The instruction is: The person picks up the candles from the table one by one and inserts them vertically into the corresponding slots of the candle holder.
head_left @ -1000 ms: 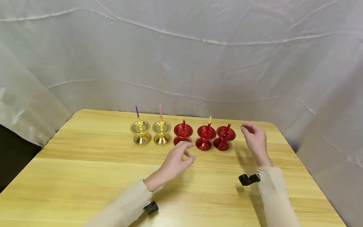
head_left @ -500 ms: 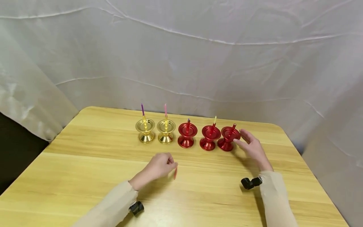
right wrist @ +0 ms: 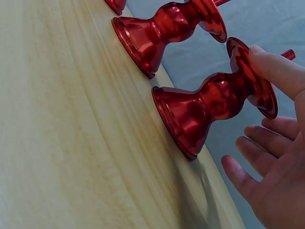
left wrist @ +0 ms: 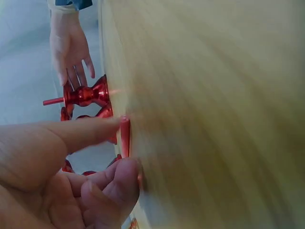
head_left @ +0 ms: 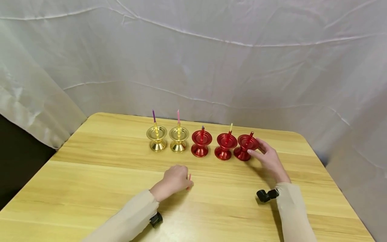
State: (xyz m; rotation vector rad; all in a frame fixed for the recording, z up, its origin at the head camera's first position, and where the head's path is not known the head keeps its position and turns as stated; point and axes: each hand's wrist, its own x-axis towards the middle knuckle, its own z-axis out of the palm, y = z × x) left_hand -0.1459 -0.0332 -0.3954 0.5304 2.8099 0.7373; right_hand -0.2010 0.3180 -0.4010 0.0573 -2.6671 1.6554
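In the head view my left hand (head_left: 176, 178) holds a small red candle (head_left: 189, 176) just above the wooden table. In the left wrist view the candle (left wrist: 125, 138) is between its fingertips. At the right end of the row, my right hand (head_left: 269, 160) holds the dish of a red candle holder (head_left: 242, 153). The right wrist view shows its thumb (right wrist: 272, 67) on the dish rim, with several fingers spread below. A short red tube stands up from this holder, and no candle shows above it.
To its left stand a red holder (head_left: 223, 154) with a pale yellow candle (head_left: 231, 127) and another red holder (head_left: 200, 150) with a dark tip showing. Farther left, gold holders (head_left: 178, 146) (head_left: 158, 145) carry pink and purple candles. A pale curtain (head_left: 193, 60) hangs behind the table (head_left: 99, 151).
My left hand has drawn back from the red holders toward me, and the red candle now shows in it. My right hand has moved left onto the rightmost holder.
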